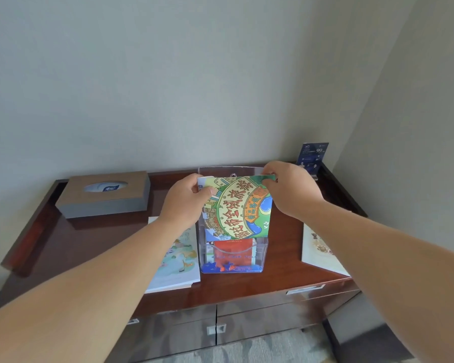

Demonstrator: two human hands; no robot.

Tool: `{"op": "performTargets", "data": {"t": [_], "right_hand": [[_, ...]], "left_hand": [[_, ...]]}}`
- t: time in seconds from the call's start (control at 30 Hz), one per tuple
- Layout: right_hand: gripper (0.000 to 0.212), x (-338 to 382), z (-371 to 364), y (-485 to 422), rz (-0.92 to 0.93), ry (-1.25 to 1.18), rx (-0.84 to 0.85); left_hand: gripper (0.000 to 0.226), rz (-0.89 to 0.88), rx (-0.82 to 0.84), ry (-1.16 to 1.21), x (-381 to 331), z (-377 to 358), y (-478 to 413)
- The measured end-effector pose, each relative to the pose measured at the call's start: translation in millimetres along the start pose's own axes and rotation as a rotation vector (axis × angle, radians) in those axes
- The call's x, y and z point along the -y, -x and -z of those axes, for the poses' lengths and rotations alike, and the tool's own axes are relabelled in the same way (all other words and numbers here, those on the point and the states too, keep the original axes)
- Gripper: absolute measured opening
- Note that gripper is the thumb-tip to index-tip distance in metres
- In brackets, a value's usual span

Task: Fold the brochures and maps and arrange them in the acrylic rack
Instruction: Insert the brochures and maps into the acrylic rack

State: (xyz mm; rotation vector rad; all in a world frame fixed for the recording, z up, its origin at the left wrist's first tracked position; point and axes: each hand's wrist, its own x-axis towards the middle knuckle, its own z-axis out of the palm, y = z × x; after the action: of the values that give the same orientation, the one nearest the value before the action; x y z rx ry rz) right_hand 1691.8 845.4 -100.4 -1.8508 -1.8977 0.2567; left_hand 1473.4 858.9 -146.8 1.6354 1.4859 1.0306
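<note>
A clear acrylic rack [264,255] stands in the middle of the dark wooden cabinet top [102,244]. A folded colourful map [236,208] with green, yellow and blue artwork sits upright in the rack's rear tier. My left hand [185,203] pinches the map's top left corner. Its top right corner is pinched by my right hand [290,188]. An orange-red brochure [232,254] stands in the front tier. A pale illustrated brochure [177,260] lies flat left of the rack, and a cream one [319,247] lies to its right.
A brown tissue box [104,195] sits at the back left of the cabinet. A small dark blue sign card [312,157] stands in the back right corner by the wall. Drawers with metal handles [304,289] face me below the top.
</note>
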Motion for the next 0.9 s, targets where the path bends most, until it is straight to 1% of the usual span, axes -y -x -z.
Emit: {"op": "performTargets", "data": {"t": [0.1,0.2,0.3,0.4,0.47,0.7,0.77,0.9], "right_hand": [[0.015,3,-5,-4,0.016,-0.028,-0.014],[0.015,4,-9,-6,0.013,-0.037,0.008],[0.017,0,-18,-5,-0.010,-0.022,0.044],[0.022,-5,-29,-2,-0.039,0.004,0.076],[0.021,-9,-38,2,-0.067,0.035,0.085],[0.029,-22,-62,17,-0.191,0.050,0.143],[0.029,-23,-64,18,-0.219,0.040,0.134],[0.020,-27,-67,17,-0.242,0.034,0.116]], "left_hand": [[0.008,0.029,-0.030,-0.013,2,3,-1],[0.005,0.024,-0.037,-0.049,4,8,-2],[0.011,0.046,-0.016,-0.098,8,4,-1],[0.013,0.025,-0.037,-0.221,16,-4,1],[0.011,0.012,-0.070,-0.288,23,-10,4],[0.012,0.065,-0.049,-0.366,40,-28,11],[0.012,0.080,-0.055,-0.373,42,-29,10],[0.009,0.086,-0.098,-0.362,44,-28,8]]}}
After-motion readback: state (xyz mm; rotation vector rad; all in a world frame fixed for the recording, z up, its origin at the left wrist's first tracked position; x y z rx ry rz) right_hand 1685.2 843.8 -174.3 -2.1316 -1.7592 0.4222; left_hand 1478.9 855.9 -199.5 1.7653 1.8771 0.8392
